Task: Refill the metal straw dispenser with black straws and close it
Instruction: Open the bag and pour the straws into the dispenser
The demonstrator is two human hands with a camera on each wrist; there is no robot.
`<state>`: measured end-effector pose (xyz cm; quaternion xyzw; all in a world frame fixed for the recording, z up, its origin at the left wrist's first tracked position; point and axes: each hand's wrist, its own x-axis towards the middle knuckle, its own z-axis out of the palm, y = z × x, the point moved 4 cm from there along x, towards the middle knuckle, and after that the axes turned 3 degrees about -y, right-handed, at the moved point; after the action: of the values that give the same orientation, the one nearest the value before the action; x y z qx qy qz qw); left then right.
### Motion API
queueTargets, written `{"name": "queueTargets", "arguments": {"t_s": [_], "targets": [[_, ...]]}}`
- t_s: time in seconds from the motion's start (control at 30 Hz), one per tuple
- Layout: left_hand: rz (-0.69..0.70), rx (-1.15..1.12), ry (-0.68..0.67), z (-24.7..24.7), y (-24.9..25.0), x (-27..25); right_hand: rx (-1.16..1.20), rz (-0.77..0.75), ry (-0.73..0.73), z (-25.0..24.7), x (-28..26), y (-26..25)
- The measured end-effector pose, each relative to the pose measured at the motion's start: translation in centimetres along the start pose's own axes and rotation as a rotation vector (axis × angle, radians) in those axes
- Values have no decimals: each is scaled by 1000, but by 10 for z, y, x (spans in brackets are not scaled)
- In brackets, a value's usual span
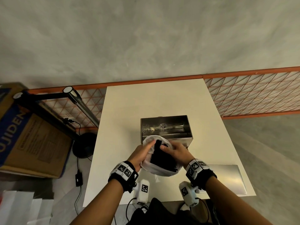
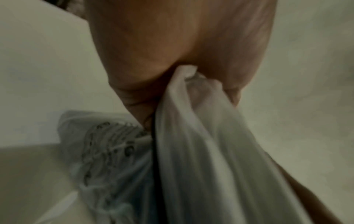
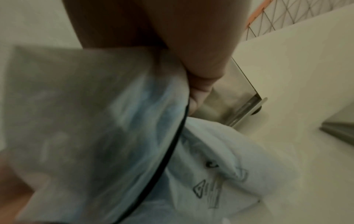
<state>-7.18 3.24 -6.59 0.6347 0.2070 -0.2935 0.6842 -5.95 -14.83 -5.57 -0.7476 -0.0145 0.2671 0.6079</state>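
Observation:
The metal straw dispenser stands open on the white table, its inside bare steel. Just in front of it I hold a clear plastic bag with a bundle of black straws inside. My left hand grips the bag's left edge near its mouth; the plastic bag is bunched in its fingers. My right hand grips the right edge, fingers curled over the plastic bag and straws. The dispenser's corner shows behind my right fingers.
The flat metal lid lies on the table at my right. An orange wire rack runs behind the table. A cardboard box and a black lamp stand are on the floor at the left.

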Motion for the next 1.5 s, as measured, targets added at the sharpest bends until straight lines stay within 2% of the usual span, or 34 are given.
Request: {"name": "queueTargets", "arguments": {"t_s": [0.07, 0.2, 0.37, 0.47, 0.53, 0.6, 0.67, 0.77, 0.83, 0.93, 1.0, 1.07, 1.2, 1.27, 1.33, 1.37, 1.5], "targets": [[12, 49, 27, -5, 2, 2, -6, -32, 20, 0, -2, -4], [25, 92, 130, -15, 6, 6, 203, 12, -4, 4, -6, -3], [-81, -137, 130, -14, 0, 6, 407, 194, 123, -3, 4, 6], [-167, -275, 81, -8, -5, 3, 358, 284, 229, -10, 11, 20], [-179, -267, 128, -9, -6, 6, 177, 283, 287, -18, 17, 33], [-147, -230, 200, -13, -5, 8, 57, 263, 298, -27, 26, 54], [-87, -213, 231, -16, -3, 7, 65, 269, 316, -30, 23, 57], [-49, -104, 222, -20, -1, -8, 372, 233, 315, -26, 2, 31], [-85, 84, 219, -25, 1, -26, 569, 193, 272, -25, -5, 23], [-153, 367, 118, -20, 4, -52, 683, 171, 205, -23, -10, 19], [-198, 358, -39, -5, 3, -61, 664, 163, 165, -15, -9, 15], [-194, 288, -131, 6, 2, -60, 614, 132, 140, -5, -8, 10], [-122, 143, -91, 8, 1, -46, 531, 121, 159, -6, -10, 4], [-78, 60, -16, 0, 0, -42, 315, 175, 179, -12, -14, 3], [-48, -11, 60, -8, -1, -39, 34, 257, 135, -15, -21, 2], [-38, -30, 76, -10, -2, -38, -18, 295, 104, -14, -25, 0], [-12, -6, 7, 0, 2, -44, 128, 344, 90, -2, -37, -20]]}}
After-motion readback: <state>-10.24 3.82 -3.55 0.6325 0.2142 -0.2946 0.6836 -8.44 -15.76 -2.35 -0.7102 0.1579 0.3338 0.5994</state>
